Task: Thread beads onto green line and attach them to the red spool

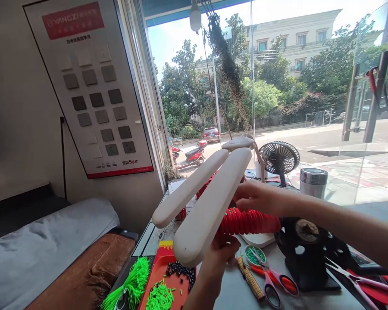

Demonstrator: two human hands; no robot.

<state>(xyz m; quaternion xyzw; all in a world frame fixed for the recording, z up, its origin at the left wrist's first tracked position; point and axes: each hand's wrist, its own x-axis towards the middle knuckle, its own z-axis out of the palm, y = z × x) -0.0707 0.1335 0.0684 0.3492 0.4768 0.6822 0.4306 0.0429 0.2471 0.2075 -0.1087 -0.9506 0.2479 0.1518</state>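
A red ribbed roll [250, 221], which looks like bundled red strands or rings, lies sideways at a black stand [305, 254]. My right hand [257, 198] is just above the roll with bent fingers; the fingertips go out of sight behind a white lamp panel [210, 206]. Below the roll's left end is my left hand [221, 252], its fingers curled and partly covered by the same panel. Whatever either hand grips is hidden. A second, narrower lamp panel [190, 189] stretches alongside the first.
An orange tray [177, 297] carries black beads and short green pieces, with a green strand bundle [132, 282] beside it. Nearby are a bowl of green beads [255, 255], scissors [273, 280], a wooden stick [250, 280], pliers [352, 280], a fan [280, 158] and a lidded jar [313, 183].
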